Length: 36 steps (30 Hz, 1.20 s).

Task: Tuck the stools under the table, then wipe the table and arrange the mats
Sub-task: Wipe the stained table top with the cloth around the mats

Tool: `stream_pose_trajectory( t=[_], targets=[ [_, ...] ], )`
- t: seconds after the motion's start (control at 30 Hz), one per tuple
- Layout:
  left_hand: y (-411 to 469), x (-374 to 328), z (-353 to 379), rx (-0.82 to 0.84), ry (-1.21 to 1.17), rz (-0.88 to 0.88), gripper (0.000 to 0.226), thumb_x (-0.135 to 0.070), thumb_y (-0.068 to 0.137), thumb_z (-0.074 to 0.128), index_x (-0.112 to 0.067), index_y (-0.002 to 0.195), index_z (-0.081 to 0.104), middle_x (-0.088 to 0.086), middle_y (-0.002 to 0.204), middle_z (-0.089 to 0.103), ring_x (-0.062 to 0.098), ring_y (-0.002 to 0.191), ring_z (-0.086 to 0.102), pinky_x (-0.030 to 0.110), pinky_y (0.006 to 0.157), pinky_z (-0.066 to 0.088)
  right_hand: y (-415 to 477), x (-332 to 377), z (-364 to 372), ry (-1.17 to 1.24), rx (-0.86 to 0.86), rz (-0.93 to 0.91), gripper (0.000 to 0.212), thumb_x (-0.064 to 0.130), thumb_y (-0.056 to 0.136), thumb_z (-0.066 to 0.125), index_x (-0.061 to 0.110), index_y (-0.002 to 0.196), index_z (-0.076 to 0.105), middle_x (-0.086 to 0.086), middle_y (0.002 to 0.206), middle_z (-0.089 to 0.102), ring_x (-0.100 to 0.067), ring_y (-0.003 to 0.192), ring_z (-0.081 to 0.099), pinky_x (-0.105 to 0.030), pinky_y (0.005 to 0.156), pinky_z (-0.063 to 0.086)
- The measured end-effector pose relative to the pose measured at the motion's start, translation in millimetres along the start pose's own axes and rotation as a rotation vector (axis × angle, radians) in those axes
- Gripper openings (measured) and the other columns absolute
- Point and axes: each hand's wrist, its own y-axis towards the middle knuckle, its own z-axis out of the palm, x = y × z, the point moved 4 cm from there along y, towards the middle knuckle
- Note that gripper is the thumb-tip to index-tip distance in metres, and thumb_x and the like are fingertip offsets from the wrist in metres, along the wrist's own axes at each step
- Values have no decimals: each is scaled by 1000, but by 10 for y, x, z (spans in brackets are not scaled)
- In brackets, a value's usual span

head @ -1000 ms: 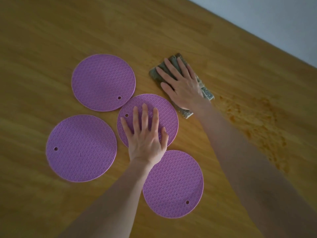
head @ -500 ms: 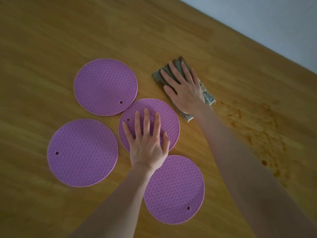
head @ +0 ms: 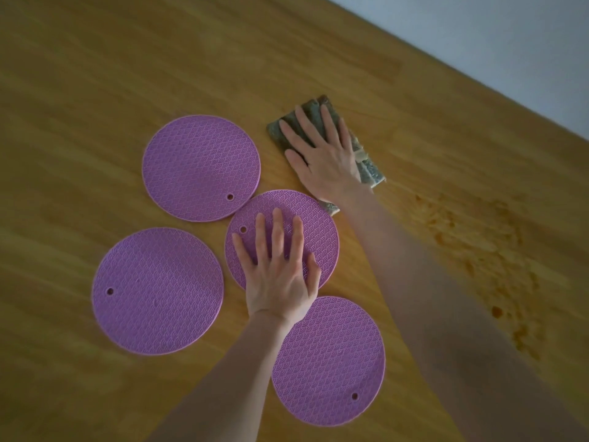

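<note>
From my remote seat, a wooden worktop (head: 95,90) fills the head view, its far edge running diagonally against a pale wall (head: 510,43). An orange-brown stain patch (head: 471,237) mottles the wood at the right, beyond the right forearm. Four round purple mats lie in a loose cluster: the left mat (head: 157,290), the upper mat (head: 200,167), the lower mat (head: 331,362) and, between them, the centre mat (head: 318,231). Its rim is just beside the upper and lower ones; whether they touch I cannot tell. The left hand (head: 280,275) lies flat on the centre mat, fingers (head: 277,231) straight and spread, pressing down and gripping nothing. The right hand (head: 325,157) lies flat on a folded grey-green cloth (head: 369,167), fingers likewise straight and spread, none curled round it. The cloth's long axis runs from upper left to lower right, roughly parallel to the worktop's far edge, and its near corner is just beside the centre mat's rim. I judge wiping to be the step in hand. The move turns on this: the stain patch lies off the cloth's lower-right end, on the right hand's side and well apart from the left hand. A sweep along that axis would meet it.
</note>
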Motion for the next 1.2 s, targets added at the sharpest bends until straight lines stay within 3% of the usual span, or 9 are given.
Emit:
stream_pose_trajectory(
  t=[0.1,0.27,0.47,0.57,0.7,0.9,1.1,1.2],
  targets=[
    [8,8,4,7,1,-1,63,-45,90,34,-16,146,37,16,152,32,39,141,22,67,110,9,198,21,-53,4,-6,-8,50,50,101,16,42,150,12,9,161,4,-27,148,-4,-47,118,-3],
    [8,3,-5,17,4,3,63,-45,90,32,-17,145,37,16,152,32,39,141,24,66,110,9,144,-199,-40,51,-47,141,51,50,101,18,40,150,15,7,161,6,-27,148,-3,-45,119,-4],
    [12,-2,-14,20,2,3,63,-45,90,33,-17,145,38,16,152,33,40,140,25,67,110,10,208,38,-36,8,11,8,51,51,100,16,41,150,12,9,161,3,-28,147,-6,-48,118,-6],
    [13,1,-8,12,-2,4,62,-46,90,33,-17,145,38,16,152,33,39,140,25,67,110,11,246,-136,-66,21,-4,53,51,52,100,16,42,150,12,9,161,3,-26,148,-4,-46,118,-4],
    [12,-1,7,12,-4,0,62,-46,90,32,-17,145,38,16,152,33,38,141,24,67,110,12,-157,-430,-26,37,-32,180,51,51,100,17,40,150,12,8,161,3,-26,148,-4,-44,119,-5],
    [0,7,14,-6,10,1,62,-46,90,33,-18,145,37,16,152,33,38,141,22,65,111,8,-327,-371,-12,60,-14,158,52,52,100,18,39,151,14,7,161,3,-28,147,-5,-46,118,-6],
    [-1,-10,28,-13,17,2,63,-47,90,32,-18,145,36,16,153,31,38,142,20,66,111,8,-888,-842,29,90,-52,417,53,52,100,18,39,151,11,7,161,2,-26,148,-6,-43,119,-4],
    [-5,5,37,-13,24,-3,63,-48,90,30,-18,146,35,16,154,29,38,143,19,66,111,9,-1012,-620,99,69,-31,368,54,52,100,17,38,151,10,7,161,-1,-28,147,-7,-45,119,-6]
  ],
)
